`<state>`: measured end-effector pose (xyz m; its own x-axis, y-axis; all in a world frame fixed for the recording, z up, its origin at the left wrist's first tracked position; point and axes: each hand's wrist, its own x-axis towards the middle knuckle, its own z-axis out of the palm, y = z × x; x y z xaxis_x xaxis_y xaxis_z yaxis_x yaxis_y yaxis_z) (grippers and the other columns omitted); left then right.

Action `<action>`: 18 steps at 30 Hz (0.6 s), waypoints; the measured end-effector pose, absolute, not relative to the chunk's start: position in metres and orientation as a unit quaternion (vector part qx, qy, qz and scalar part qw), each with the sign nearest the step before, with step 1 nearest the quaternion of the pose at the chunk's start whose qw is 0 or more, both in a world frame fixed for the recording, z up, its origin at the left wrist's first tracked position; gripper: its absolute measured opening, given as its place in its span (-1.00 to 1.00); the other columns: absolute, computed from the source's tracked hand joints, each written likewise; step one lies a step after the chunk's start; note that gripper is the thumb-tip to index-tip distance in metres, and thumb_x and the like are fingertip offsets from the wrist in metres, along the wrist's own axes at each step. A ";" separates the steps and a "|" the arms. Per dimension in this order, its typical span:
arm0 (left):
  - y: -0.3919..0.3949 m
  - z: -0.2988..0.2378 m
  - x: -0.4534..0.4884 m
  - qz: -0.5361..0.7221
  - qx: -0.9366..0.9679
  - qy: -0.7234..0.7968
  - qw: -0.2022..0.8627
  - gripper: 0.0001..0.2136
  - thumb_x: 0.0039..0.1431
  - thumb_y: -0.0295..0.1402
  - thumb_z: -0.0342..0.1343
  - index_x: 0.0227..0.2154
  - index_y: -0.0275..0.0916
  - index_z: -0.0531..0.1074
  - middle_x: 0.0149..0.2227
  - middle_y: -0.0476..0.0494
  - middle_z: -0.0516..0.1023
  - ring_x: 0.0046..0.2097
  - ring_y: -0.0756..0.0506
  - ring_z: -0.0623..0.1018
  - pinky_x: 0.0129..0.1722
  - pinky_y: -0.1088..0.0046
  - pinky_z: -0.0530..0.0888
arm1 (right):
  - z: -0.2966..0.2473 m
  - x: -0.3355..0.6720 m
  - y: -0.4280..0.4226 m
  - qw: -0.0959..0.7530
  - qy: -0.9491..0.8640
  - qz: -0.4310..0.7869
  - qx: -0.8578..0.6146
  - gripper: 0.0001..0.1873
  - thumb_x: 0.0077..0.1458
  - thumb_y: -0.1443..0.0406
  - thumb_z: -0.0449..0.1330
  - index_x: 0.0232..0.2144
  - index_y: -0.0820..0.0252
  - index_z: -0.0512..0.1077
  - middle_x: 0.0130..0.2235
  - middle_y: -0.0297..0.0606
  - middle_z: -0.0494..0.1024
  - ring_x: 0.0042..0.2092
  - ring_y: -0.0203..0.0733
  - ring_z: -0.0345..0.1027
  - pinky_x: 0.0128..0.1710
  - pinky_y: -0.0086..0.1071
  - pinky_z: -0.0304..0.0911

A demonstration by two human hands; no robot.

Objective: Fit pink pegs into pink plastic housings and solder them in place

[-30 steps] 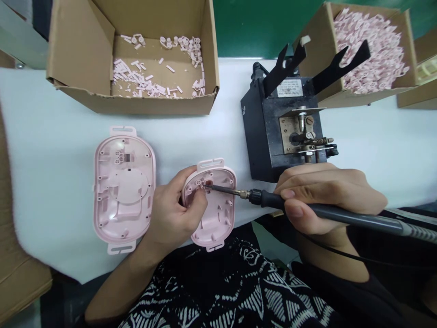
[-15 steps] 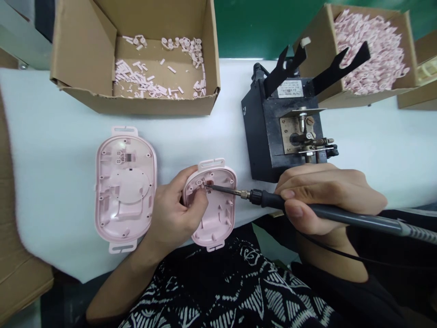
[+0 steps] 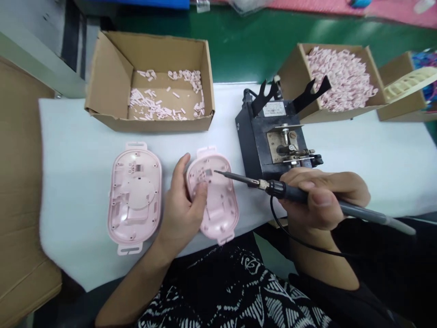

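The left hand (image 3: 180,205) clamps a pink plastic housing shell (image 3: 218,214) while the right hand (image 3: 317,196) closes around a soldering iron (image 3: 246,179) just above it, so a slip could scorch the plastic or burn that left hand.

pale pink housing (image 3: 220,218), dark grey soldering iron (image 3: 293,193), black-and-white patterned cloth (image 3: 239,291)

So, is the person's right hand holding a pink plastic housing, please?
No, the right hand grips a soldering iron, while the left hand holds the pink plastic housing.
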<state>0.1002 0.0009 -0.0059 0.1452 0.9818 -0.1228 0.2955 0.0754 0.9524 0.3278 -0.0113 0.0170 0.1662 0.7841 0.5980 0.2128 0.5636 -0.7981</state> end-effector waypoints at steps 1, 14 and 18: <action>-0.001 -0.003 0.105 0.362 0.592 0.540 0.477 -0.30 0.35 -0.21 0.11 0.43 -0.04 -0.09 0.39 -0.28 0.21 0.33 -0.27 0.36 0.24 0.12 0.46 | 0.016 0.326 -0.011 0.670 -0.589 0.207 -0.402 -0.91 0.14 0.36 0.21 -0.42 0.13 0.42 -0.57 -0.42 0.40 -0.62 -0.26 0.30 -0.68 -0.33 0.24; 0.057 0.038 -0.033 0.112 0.652 0.724 0.197 -0.49 0.27 -0.05 0.05 0.19 -0.19 0.38 0.19 -0.28 0.38 0.22 -0.37 0.37 0.25 -0.09 0.33 | 0.014 0.319 -0.010 0.700 -0.561 0.213 -0.387 -0.92 0.11 0.37 0.26 -0.32 0.21 0.58 -0.55 -0.33 0.45 -0.57 -0.20 0.38 -0.67 -0.32 0.24; 0.067 0.022 -0.043 0.134 0.662 0.694 0.248 -0.57 0.19 -0.04 0.09 0.00 -0.18 0.49 0.05 -0.23 0.43 0.10 -0.29 0.46 0.19 0.03 0.40 | 0.007 0.323 -0.010 0.688 -0.561 0.235 -0.396 -0.90 0.13 0.39 0.25 -0.28 0.23 0.56 -0.45 -0.28 0.51 -0.52 -0.21 0.42 -0.60 -0.31 0.32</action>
<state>-0.0429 0.0666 0.0223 0.0005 0.9858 -0.1677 0.8533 0.0870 0.5141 0.3230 -0.0105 0.0074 0.2598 0.7677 0.5857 0.1217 0.5757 -0.8085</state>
